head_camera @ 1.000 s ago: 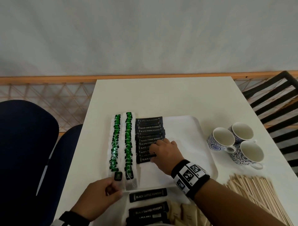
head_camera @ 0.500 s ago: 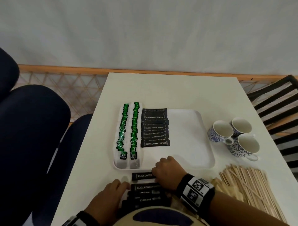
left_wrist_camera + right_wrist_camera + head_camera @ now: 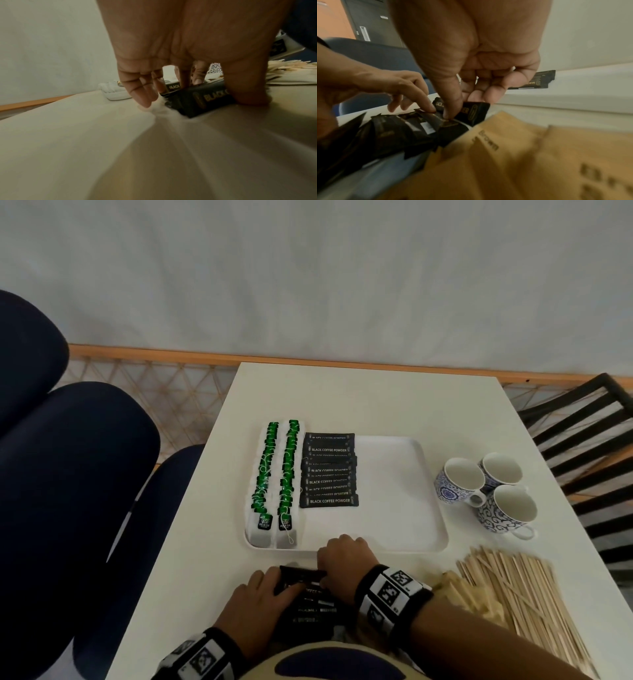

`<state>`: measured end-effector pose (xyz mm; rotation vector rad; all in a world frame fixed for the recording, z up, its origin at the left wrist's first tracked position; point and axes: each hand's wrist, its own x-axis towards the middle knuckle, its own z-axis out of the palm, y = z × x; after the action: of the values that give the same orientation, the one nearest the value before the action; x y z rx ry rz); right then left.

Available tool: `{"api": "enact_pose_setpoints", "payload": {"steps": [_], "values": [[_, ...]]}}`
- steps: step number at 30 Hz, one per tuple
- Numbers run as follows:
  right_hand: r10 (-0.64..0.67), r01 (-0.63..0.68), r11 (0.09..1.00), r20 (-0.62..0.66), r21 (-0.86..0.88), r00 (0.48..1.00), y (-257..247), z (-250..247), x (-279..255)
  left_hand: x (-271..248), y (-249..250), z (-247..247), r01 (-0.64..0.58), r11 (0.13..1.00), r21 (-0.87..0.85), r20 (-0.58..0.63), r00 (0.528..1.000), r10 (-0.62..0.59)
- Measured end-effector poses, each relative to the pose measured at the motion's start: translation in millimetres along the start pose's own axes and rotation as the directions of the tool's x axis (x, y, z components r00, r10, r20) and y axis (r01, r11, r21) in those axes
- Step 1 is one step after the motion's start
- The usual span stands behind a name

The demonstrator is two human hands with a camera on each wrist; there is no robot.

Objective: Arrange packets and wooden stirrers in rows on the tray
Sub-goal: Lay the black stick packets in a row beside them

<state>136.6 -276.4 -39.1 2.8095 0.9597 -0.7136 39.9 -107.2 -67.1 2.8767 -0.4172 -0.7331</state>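
Now right hand (image 3: 344, 563) fingers (image 3: 453, 108) pinch top black coffee packet (image 3: 471, 112); left hand (image 3: 255, 604) fingers straight, pressing packet pile (image 3: 308, 607).

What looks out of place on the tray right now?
Nothing serious. The black coffee packets overlap unevenly, some shifted sideways, so the row's edges are ragged. The green tea bags form two tidy rows on the tray.

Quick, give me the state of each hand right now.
Left hand: open, fingers extended, fingertips resting on the loose black coffee packets near the table edge.
Right hand: closed, its grip pinching one black coffee packet from that pile.
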Motion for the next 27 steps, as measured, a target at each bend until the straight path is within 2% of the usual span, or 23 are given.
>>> {"api": "enact_pose_setpoints", "payload": {"steps": [4,8,10,14,16,22,27], "values": [[0.036,-0.033,0.991,-0.021,0.127,0.999,4,-8,-2,0,4,-6,0.046,0.998,0.032,0.023,0.999,-0.047],[0.122,-0.09,0.964,-0.115,0.25,0.986,22,-25,-1,4,-3,-11,0.082,0.997,0.016,0.021,0.996,-0.082],[0.18,-0.139,0.959,-0.156,0.246,0.971,34,-33,4,3,-5,-18,0.093,0.996,0.015,-0.035,0.995,-0.092],[0.264,-0.229,0.952,-0.166,0.205,0.95,55,-40,18,7,-13,-17,0.122,0.992,-0.045,-0.02,0.992,-0.123],[0.279,-0.252,0.953,-0.158,0.17,0.947,60,-39,25,8,-11,-19,0.119,0.991,-0.064,-0.056,0.991,-0.123],[0.226,-0.197,0.971,-0.248,0.136,0.942,59,-34,42,5,-10,-23,0.162,0.962,-0.218,-0.117,0.975,-0.19],[0.198,-0.179,0.98,-0.285,0.091,0.938,56,-30,52,12,-14,-23,0.188,0.929,-0.32,-0.224,0.937,-0.267]]}}
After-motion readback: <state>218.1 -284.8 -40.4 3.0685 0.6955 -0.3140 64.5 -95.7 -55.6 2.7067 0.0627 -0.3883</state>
